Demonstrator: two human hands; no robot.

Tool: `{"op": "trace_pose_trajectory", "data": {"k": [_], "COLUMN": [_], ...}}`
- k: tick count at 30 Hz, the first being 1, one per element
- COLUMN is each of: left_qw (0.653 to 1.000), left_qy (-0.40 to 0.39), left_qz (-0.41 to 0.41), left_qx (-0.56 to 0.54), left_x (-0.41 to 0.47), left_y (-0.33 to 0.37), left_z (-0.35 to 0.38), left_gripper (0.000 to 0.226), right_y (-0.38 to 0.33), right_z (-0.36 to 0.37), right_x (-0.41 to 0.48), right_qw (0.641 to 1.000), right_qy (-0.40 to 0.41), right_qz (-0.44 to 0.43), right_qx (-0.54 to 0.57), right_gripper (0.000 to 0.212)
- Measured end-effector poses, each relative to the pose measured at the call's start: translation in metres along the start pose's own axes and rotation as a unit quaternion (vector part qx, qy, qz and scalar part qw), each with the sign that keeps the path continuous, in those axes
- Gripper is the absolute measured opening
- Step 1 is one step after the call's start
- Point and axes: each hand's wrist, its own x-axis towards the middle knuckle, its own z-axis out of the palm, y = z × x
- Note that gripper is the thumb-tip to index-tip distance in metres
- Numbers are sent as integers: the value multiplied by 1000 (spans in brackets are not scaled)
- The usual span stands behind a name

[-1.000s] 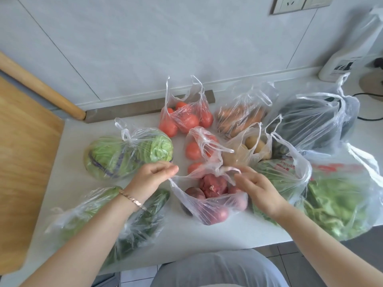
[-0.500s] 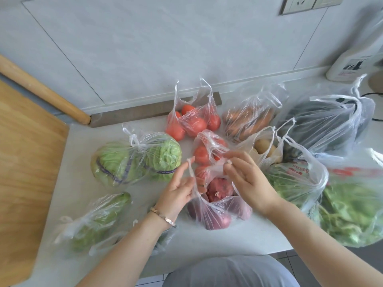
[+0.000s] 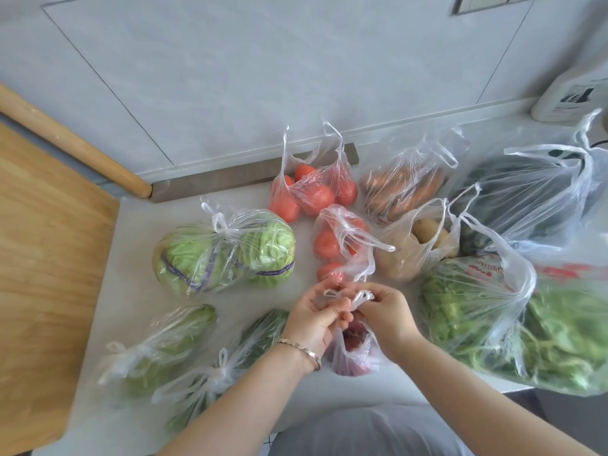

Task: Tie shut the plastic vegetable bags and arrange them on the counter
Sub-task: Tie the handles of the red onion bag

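Note:
My left hand (image 3: 314, 319) and my right hand (image 3: 383, 315) meet above a clear bag of red onions (image 3: 353, 353) at the counter's front, each pinching one of its handles, the handles crossed between my fingers. Left of it lie three knotted bags: cabbages (image 3: 227, 255), a pale green vegetable (image 3: 167, 343) and dark greens (image 3: 230, 366). Behind the onions sit two untied tomato bags (image 3: 312, 195) (image 3: 335, 245), a carrot bag (image 3: 404, 189), a potato bag (image 3: 418, 248), a dark vegetable bag (image 3: 533, 199) and two bags of leafy greens (image 3: 467, 301) (image 3: 572, 337).
A wooden board (image 3: 49, 258) covers the counter's left side, with a wooden rolling pin (image 3: 72, 143) leaning behind it. A white appliance (image 3: 572, 93) stands at the back right. The grey wall (image 3: 263, 77) runs close behind the bags. The counter's front edge is just below my wrists.
My hands, first apart holding the onion bag's handles wide, have come together over it and crossed the handles. The bag's mouth has drawn closed.

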Motion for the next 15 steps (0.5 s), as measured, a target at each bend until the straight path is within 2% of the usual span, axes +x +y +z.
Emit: {"op": "trace_pose_trajectory", "data": {"k": [2, 4, 5, 7, 10, 13, 15], "left_qw": [999, 998, 998, 998, 995, 984, 958], "left_qy": [25, 32, 34, 47, 96, 116, 92], "left_qz": [-28, -45, -49, -52, -30, 42, 114], "left_qx": [-25, -12, 0, -1, 3, 129, 246], "left_x": [-1, -4, -4, -5, -6, -8, -9], "left_y": [-7, -11, -12, -13, -14, -19, -23], "left_z": [-1, -3, -3, -2, 3, 1, -6], "left_gripper": [27, 19, 22, 34, 23, 15, 16], "right_y": [7, 11, 12, 14, 13, 12, 14], "right_z": [2, -2, -5, -12, -14, -12, -12], "right_x": [-5, -10, -11, -13, -16, -19, -17], "right_qw": [1000, 999, 999, 997, 997, 998, 996], "right_qy": [-2, -30, -49, -69, -64, -33, 28], "right_qz": [19, 15, 13, 13, -33, -33, 6], "right_qx": [13, -7, -12, 13, 1, 35, 82], "right_gripper": [27, 27, 27, 23, 14, 24, 19]}}
